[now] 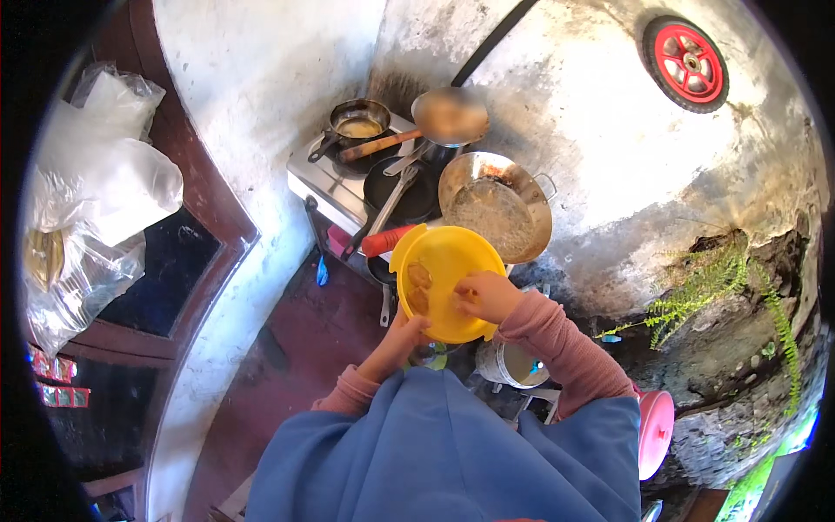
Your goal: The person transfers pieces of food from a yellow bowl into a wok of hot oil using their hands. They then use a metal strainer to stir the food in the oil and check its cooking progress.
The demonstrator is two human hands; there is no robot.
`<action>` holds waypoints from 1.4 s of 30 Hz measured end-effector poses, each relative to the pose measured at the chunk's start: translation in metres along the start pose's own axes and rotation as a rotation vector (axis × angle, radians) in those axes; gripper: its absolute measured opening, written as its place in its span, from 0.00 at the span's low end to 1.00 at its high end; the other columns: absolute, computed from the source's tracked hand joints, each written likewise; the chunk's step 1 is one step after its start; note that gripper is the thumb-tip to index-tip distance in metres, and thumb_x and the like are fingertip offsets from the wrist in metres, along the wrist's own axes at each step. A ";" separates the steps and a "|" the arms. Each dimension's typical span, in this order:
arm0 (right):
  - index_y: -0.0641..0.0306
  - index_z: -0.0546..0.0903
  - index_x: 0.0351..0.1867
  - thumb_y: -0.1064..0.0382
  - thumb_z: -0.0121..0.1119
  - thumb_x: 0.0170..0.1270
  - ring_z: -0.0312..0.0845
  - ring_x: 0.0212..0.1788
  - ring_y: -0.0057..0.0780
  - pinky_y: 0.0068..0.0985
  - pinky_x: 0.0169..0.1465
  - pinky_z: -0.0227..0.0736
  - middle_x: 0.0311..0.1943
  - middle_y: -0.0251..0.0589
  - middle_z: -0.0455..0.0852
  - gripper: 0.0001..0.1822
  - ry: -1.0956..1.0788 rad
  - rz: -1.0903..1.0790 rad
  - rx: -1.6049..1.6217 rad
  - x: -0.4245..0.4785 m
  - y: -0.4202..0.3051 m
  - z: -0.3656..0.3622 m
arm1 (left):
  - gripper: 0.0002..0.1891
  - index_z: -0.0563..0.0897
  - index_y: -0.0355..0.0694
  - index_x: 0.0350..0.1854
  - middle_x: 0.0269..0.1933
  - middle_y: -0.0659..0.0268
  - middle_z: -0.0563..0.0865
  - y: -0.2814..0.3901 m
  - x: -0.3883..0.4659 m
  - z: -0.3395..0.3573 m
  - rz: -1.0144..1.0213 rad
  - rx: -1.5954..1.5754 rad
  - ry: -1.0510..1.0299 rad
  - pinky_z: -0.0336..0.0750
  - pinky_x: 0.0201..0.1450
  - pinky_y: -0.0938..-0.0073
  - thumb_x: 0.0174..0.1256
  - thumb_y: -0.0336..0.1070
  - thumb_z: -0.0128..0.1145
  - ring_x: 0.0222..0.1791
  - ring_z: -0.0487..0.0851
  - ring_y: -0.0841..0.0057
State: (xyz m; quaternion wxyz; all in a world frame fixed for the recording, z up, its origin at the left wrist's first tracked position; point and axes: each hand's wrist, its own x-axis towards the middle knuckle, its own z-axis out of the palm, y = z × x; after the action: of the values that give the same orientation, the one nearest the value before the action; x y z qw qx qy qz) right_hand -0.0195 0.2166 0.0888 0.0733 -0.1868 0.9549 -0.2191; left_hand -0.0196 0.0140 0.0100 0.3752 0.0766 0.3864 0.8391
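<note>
A yellow plastic basin (460,251) is held in front of me by my left hand (409,334), which grips its lower left rim. Several light brown, wet-looking food pieces (419,288) lie against the basin's left side. Inside the right half of the basin is my right hand (486,297), its fingers curled; whether they pinch a piece is hidden. Just beyond the basin sits a metal wok (538,225) of bubbling oil (489,209), partly covered by the basin's rim.
A white gas stove (313,171) carries a small pan of oil (360,121), a dark frying pan (391,186), metal tongs (394,196) and a wooden-handled strainer (385,143). A bucket (502,365) stands below right. Plastic bags (111,189) hang left.
</note>
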 end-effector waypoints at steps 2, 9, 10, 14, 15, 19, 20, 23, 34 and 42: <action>0.64 0.79 0.36 0.56 0.54 0.56 0.77 0.36 0.46 0.37 0.41 0.71 0.32 0.47 0.81 0.14 0.071 0.172 0.127 0.003 0.011 0.001 | 0.30 0.54 0.39 0.64 0.60 0.61 0.67 0.002 -0.001 0.002 0.004 -0.003 -0.010 0.74 0.52 0.62 0.57 0.31 0.46 0.56 0.72 0.68; 0.63 0.76 0.38 0.62 0.58 0.51 0.75 0.39 0.48 0.37 0.42 0.71 0.35 0.50 0.77 0.13 0.139 0.181 -0.125 -0.005 -0.013 0.016 | 0.30 0.54 0.40 0.64 0.60 0.61 0.66 0.003 0.002 0.001 0.000 0.014 0.006 0.74 0.51 0.62 0.56 0.30 0.46 0.57 0.71 0.68; 0.62 0.77 0.38 0.63 0.57 0.51 0.75 0.39 0.47 0.37 0.43 0.71 0.36 0.49 0.77 0.12 0.076 0.148 -0.095 -0.006 -0.018 0.016 | 0.30 0.54 0.40 0.64 0.61 0.61 0.66 0.002 0.002 0.000 -0.004 0.018 0.008 0.74 0.51 0.62 0.56 0.30 0.46 0.57 0.71 0.68; 0.61 0.78 0.38 0.62 0.59 0.48 0.75 0.38 0.47 0.37 0.44 0.71 0.34 0.46 0.77 0.13 0.017 0.032 0.045 -0.005 -0.011 0.018 | 0.30 0.54 0.40 0.64 0.60 0.61 0.66 0.002 0.001 0.000 -0.005 0.024 -0.004 0.74 0.52 0.63 0.57 0.31 0.46 0.58 0.71 0.68; 0.61 0.78 0.37 0.61 0.61 0.47 0.75 0.37 0.47 0.37 0.43 0.71 0.32 0.46 0.77 0.15 0.046 0.010 0.087 -0.003 -0.008 0.017 | 0.30 0.54 0.40 0.64 0.60 0.61 0.66 0.003 -0.001 0.002 -0.009 0.022 -0.004 0.74 0.52 0.63 0.57 0.31 0.46 0.57 0.71 0.68; 0.61 0.78 0.37 0.62 0.60 0.47 0.75 0.37 0.45 0.37 0.43 0.71 0.32 0.45 0.76 0.14 0.141 0.054 -0.123 -0.001 -0.001 0.002 | 0.29 0.55 0.41 0.64 0.60 0.62 0.67 0.002 -0.001 0.001 -0.003 -0.011 -0.016 0.74 0.52 0.64 0.58 0.31 0.46 0.57 0.71 0.69; 0.61 0.78 0.37 0.62 0.60 0.47 0.75 0.37 0.45 0.37 0.43 0.71 0.32 0.46 0.76 0.13 0.114 -0.045 -0.191 -0.002 0.000 0.005 | 0.29 0.55 0.41 0.64 0.60 0.62 0.67 0.003 -0.001 0.002 0.000 -0.015 -0.009 0.74 0.52 0.64 0.58 0.31 0.46 0.57 0.71 0.68; 0.61 0.79 0.36 0.62 0.59 0.49 0.75 0.38 0.45 0.37 0.43 0.71 0.34 0.46 0.76 0.12 0.072 -0.022 -0.156 -0.008 -0.010 0.017 | 0.29 0.55 0.41 0.64 0.60 0.63 0.68 0.004 0.000 0.006 0.004 -0.015 0.006 0.74 0.52 0.64 0.59 0.31 0.46 0.57 0.71 0.68; 0.61 0.76 0.40 0.62 0.58 0.50 0.75 0.37 0.49 0.38 0.42 0.72 0.37 0.46 0.75 0.14 0.238 0.220 -0.013 -0.002 0.009 -0.002 | 0.31 0.53 0.42 0.65 0.61 0.62 0.66 -0.003 0.002 0.003 -0.010 -0.019 0.005 0.72 0.54 0.63 0.57 0.30 0.45 0.59 0.69 0.67; 0.61 0.77 0.39 0.63 0.58 0.49 0.75 0.36 0.48 0.37 0.42 0.72 0.35 0.48 0.76 0.14 0.118 -0.042 0.150 -0.008 0.015 0.022 | 0.32 0.51 0.45 0.65 0.60 0.63 0.65 -0.004 0.005 0.003 0.002 -0.066 -0.014 0.75 0.50 0.67 0.56 0.27 0.45 0.56 0.71 0.70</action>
State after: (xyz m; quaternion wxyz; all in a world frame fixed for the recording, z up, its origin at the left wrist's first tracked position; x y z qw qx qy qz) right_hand -0.0118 0.2240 0.0633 0.0263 -0.1875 0.9344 -0.3019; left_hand -0.0200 0.0211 0.0085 0.3794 0.0704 0.3557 0.8512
